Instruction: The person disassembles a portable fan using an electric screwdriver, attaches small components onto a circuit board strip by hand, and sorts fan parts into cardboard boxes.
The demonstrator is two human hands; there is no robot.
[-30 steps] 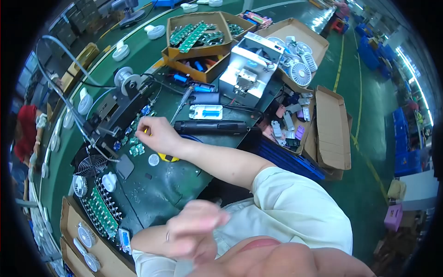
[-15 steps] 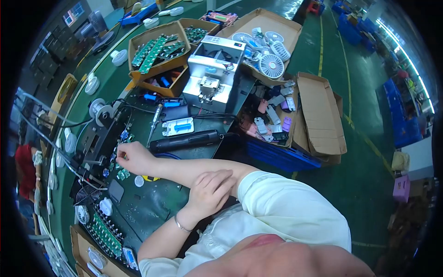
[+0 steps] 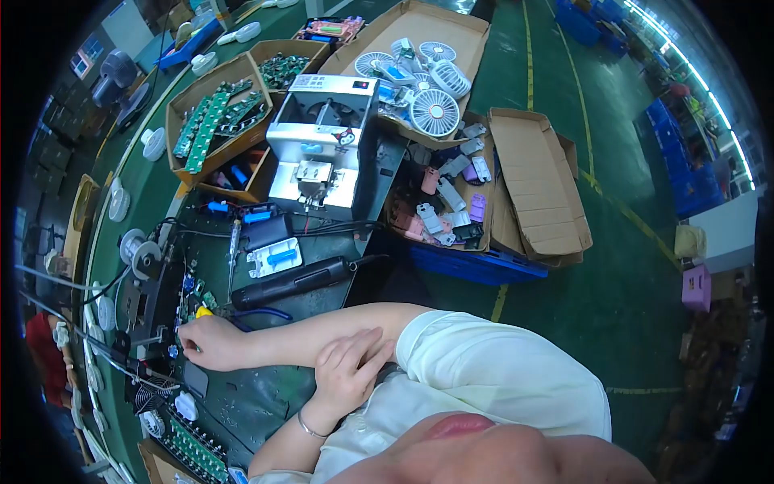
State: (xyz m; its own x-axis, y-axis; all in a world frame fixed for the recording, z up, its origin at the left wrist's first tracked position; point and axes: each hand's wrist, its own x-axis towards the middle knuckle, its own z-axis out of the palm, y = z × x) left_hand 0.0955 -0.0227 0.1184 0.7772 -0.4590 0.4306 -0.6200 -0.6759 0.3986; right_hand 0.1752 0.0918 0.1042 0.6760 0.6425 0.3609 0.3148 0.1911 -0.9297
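My right arm reaches left across the dark green bench. My right hand (image 3: 216,343) is closed, its fingertips turned down beside the small parts along the bench's back edge; whatever it may hold is hidden. A blue-handled tool (image 3: 262,313) and a yellow piece (image 3: 204,312) lie just beyond that hand. Closer to me is a dark grey flat plate (image 3: 195,377). My left hand (image 3: 347,367), with a bangle on the wrist, rests on my right arm near the elbow, fingers stretched out and holding nothing.
A black electric screwdriver (image 3: 294,281), a soldering iron (image 3: 234,254) and a white casing (image 3: 274,256) lie beyond my arm. Behind them stands a silver machine (image 3: 322,153). Boxes hold circuit boards (image 3: 210,121), fans (image 3: 434,111) and casings (image 3: 439,206). A solder reel (image 3: 141,254) stands left.
My right hand has moved nearer to me along the bench, uncovering the yellow piece. My left hand stays on my right arm. The view has turned slightly.
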